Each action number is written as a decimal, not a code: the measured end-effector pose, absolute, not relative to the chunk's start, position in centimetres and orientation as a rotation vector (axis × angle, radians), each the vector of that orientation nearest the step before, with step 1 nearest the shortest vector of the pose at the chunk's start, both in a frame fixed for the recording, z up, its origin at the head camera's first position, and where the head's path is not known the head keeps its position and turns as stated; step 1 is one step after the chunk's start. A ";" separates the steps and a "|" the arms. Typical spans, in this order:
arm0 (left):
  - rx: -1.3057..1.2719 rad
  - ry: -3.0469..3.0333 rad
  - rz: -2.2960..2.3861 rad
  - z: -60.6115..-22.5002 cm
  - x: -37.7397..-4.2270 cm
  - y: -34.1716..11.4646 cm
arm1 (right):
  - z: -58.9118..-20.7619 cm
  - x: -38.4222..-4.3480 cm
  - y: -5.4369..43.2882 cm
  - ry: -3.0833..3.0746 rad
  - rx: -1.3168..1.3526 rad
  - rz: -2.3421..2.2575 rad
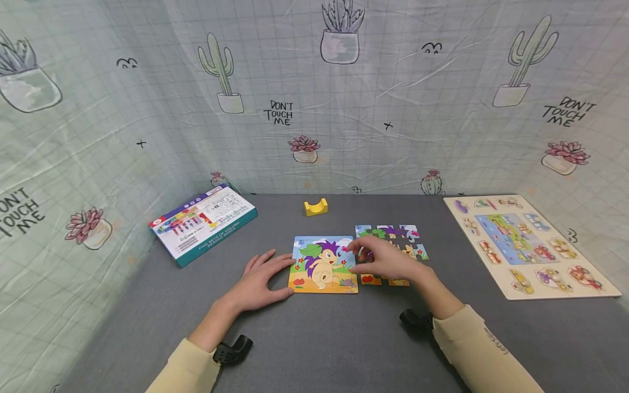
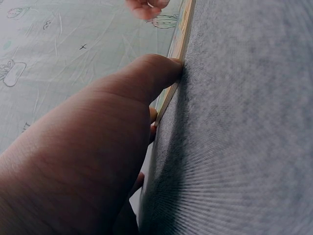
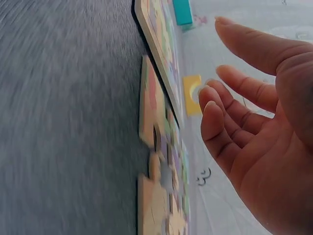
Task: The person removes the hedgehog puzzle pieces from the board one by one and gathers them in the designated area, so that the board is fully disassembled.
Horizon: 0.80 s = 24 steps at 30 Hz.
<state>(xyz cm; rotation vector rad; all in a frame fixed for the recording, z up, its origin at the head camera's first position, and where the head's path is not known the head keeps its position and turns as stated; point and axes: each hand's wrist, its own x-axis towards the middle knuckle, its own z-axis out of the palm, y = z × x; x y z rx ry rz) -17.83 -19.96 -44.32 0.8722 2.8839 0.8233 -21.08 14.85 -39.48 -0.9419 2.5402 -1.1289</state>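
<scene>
A hedgehog picture puzzle board (image 1: pixel 321 265) lies flat on the grey table. My left hand (image 1: pixel 257 281) rests at its left side, thumb near the lower corner and fingers spread toward the upper edge. In the left wrist view that thumb (image 2: pixel 154 71) touches the wooden edge of the board (image 2: pixel 186 32). Over the board's right edge hovers my right hand (image 1: pixel 388 259), thumb and fingers apart and loosely bent. Its palm and fingers hold nothing in the right wrist view. Several loose jigsaw pieces (image 1: pixel 371 279) lie beneath and beyond it, partly hidden by the hand.
At the back left lies a teal-sided box (image 1: pixel 203 221) of beaded columns. A yellow arched block (image 1: pixel 316 207) stands behind the puzzle. On the right is a wooden vehicle peg board (image 1: pixel 530 248). A cactus-print curtain (image 1: pixel 314 98) encloses the back and sides.
</scene>
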 end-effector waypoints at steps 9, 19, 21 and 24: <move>0.865 2.878 0.828 -44.3 -17.8 -20.0 | -40.4 -21.5 13.1 2.529 -0.942 -1.058; 0.859 2.877 0.824 -44.4 -17.9 -20.0 | -40.8 -21.4 12.1 2.592 -0.873 -0.916; 0.859 2.880 0.822 -44.4 -17.9 -20.0 | -40.7 -21.3 12.0 2.602 -0.857 -0.898; 0.863 2.878 0.821 -44.4 -18.0 -20.0 | -40.7 -21.1 11.9 2.611 -0.814 -0.876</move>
